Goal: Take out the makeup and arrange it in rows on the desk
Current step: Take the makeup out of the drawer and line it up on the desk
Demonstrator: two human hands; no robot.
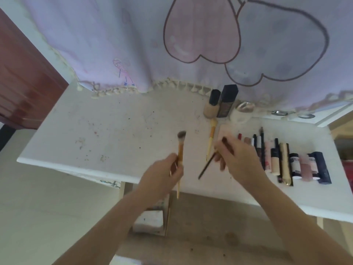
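Over the front edge of the white bench [76, 131], both hands are up and each carries a brush. Left hand [162, 176]: fingers curled round the gold-handled brush [180, 150], held roughly upright, grey-tipped bristles at the top, handle end sticking out below the hand past the bench edge. Right hand [236, 159]: pinches a thin dark brush [208, 165] near its upper end; the brush runs diagonally, lower end pointing down-left, clear of the surface as far as I can tell. Motion blur on both hands, so exact finger placement is unclear.

Between the hands, a cream-handled brush [211, 138] lies flat on the bench, head pointing toward the back. Behind it, near the curtain, a beige foundation bottle [210, 106] with a black cap stands touching a dark square bottle [227, 102]; just beside those, a clear round jar [241, 111].

Right side of the bench: a row of makeup [282, 161] laid side by side, long axes running front to back — pencils, lip tubes, a gold tube, small bottles, a dark blue tube at the far right end. Row's left end is partly hidden by the right hand. A pale pink flat thing [227, 132] shows just behind that hand.

Lilac curtain [114, 44] with heart outlines hangs over the back of the bench. Bench surface is speckled with stains. Reddish wooden furniture [23, 77] at far left.
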